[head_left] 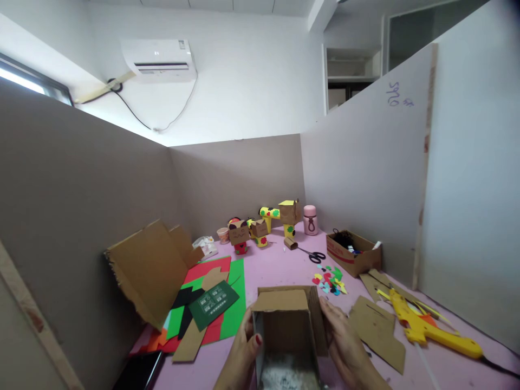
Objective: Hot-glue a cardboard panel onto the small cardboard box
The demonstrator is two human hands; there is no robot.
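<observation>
An open cardboard box (284,300) stands at the bottom centre of the head view, its opening facing the camera and its inner floor whitish and mottled. My left hand (244,352) grips its left side, the thumb with a red nail on the near edge. On the right, a cardboard piece (319,325) lies against the box wall, and my right hand (341,341) holds it there with fingers along its outer side. Both hands are closed on cardboard.
Coloured sheets (235,303) and a large cardboard piece (150,271) lie left. A yellow glue gun (439,330), cardboard scraps (377,330) and a supply box (353,254) are right. Scissors (314,255), paper shapes (331,280), cardboard figures (239,235) and a pink bottle (311,221) stand beyond.
</observation>
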